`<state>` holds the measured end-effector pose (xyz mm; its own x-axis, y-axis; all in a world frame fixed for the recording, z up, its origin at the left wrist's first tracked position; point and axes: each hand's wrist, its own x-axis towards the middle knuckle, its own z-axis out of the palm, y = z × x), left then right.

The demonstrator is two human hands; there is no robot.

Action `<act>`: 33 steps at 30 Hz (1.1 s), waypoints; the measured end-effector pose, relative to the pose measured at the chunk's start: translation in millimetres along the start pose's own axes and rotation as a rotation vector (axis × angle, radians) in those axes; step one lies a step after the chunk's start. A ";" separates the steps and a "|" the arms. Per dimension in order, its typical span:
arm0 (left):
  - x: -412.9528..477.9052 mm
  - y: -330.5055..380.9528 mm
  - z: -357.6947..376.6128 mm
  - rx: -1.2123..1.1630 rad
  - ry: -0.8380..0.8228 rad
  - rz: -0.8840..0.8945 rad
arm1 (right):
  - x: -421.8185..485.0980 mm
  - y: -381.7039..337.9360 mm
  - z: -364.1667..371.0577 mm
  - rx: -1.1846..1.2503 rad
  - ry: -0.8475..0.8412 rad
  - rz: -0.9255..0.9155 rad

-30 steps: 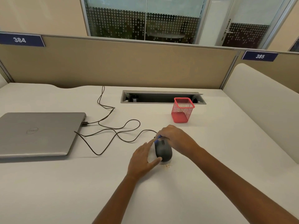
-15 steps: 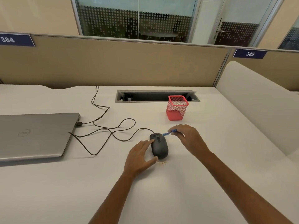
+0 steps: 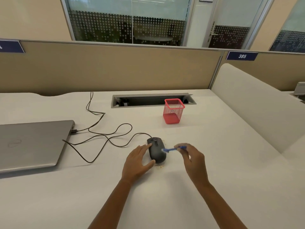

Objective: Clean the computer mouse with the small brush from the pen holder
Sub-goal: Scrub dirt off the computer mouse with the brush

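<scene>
Behind mouse: red mesh pen holder, contents unseen.

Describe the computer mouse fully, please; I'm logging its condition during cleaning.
The mouse is dark grey to black, matte like plastic, with a scroll wheel set in a strip between its two buttons. It lies flat on the white desk, buttons away from the person, its thin cable looping left to the closed laptop. The left hand steadies its left side; the blue brush in the right hand meets its right edge. Pale crumbs lie at its near end.
</scene>
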<state>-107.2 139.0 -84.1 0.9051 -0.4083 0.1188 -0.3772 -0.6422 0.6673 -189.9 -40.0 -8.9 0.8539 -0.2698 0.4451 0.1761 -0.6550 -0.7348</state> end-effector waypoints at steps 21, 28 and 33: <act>-0.2 -1.8 0.4 -0.025 0.000 0.009 | 57.7 1.5 -8.6 -0.237 -0.389 -0.094; 0.2 -2.0 1.2 -0.011 -0.015 0.001 | 79.2 -4.9 26.8 -0.228 -0.341 -0.065; -0.5 -1.2 -0.6 -0.022 -0.004 0.001 | 37.0 2.4 18.9 -0.238 -0.250 -0.192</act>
<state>-107.1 140.4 -84.5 0.9038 -0.4116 0.1171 -0.3740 -0.6269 0.6835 -148.6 -38.2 -3.9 0.9147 0.0346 0.4026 0.2507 -0.8300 -0.4982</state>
